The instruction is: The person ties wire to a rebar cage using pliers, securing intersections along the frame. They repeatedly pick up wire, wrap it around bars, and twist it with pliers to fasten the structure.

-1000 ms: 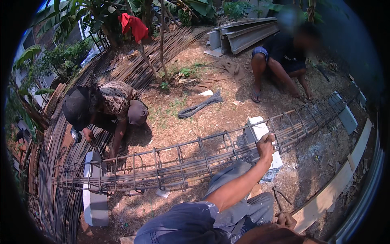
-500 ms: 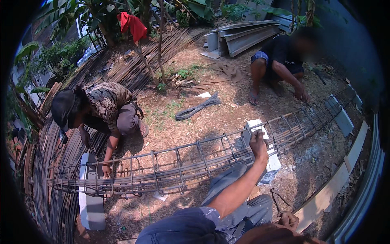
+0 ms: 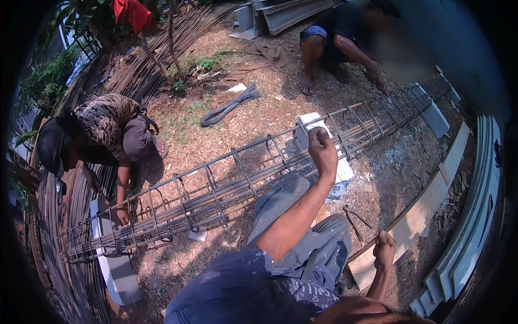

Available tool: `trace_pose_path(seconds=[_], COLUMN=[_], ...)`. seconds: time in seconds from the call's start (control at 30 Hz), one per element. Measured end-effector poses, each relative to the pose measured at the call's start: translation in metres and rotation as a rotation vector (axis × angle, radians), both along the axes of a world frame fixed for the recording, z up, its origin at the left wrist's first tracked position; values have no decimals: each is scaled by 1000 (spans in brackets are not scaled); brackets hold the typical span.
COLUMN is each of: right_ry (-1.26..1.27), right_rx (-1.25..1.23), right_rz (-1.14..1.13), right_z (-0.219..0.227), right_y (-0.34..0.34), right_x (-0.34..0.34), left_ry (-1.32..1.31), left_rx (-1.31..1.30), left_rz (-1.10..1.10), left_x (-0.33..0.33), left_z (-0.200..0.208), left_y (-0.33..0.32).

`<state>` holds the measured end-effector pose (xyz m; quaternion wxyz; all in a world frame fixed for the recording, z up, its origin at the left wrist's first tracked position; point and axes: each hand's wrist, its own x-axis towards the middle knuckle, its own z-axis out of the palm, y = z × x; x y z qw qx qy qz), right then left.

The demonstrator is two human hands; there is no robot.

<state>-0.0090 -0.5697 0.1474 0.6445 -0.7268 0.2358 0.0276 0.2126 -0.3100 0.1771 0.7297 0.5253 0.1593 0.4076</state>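
My left hand [image 3: 324, 154] is closed, raised over the middle of a long rebar cage [image 3: 237, 186]. What its fingers hold, if anything, is too small to tell. My right hand [image 3: 384, 249] is also closed, lifted beside the near end of a wooden plank; its grip's contents do not show. Between my knees and that plank, a pair of dark metal pincers [image 3: 356, 220] lies on the ground. The cage, long bars with square stirrups, rests across white blocks; the middle block [image 3: 310, 120] is just beyond my left hand.
One co-worker [image 3: 110, 127] crouches at the left, a hand at the cage; another [image 3: 345, 43] squats at its far right. A wire bundle [image 3: 231, 105] lies beyond the cage. The wooden plank [image 3: 415, 216] and stacked pale boards [image 3: 469, 227] lie right, loose rebar [image 3: 81, 135] left.
My right hand has risen, fist up, from low beside my knee. My left hand stays closed near the cage. The view has shifted right and down.
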Motion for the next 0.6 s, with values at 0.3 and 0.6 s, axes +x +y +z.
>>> trace_pose_path(seconds=[0.3, 0.6], right_ry=[111, -309], right_rx=[-438, 493], right_rz=[615, -39], right_z=[-10, 33], right_y=[-45, -50], right_x=[-5, 84], left_ry=[38, 393], left_rx=[99, -424], left_rz=[-7, 237], left_x=[1, 41], left_z=[-1, -40], left_y=[-16, -3])
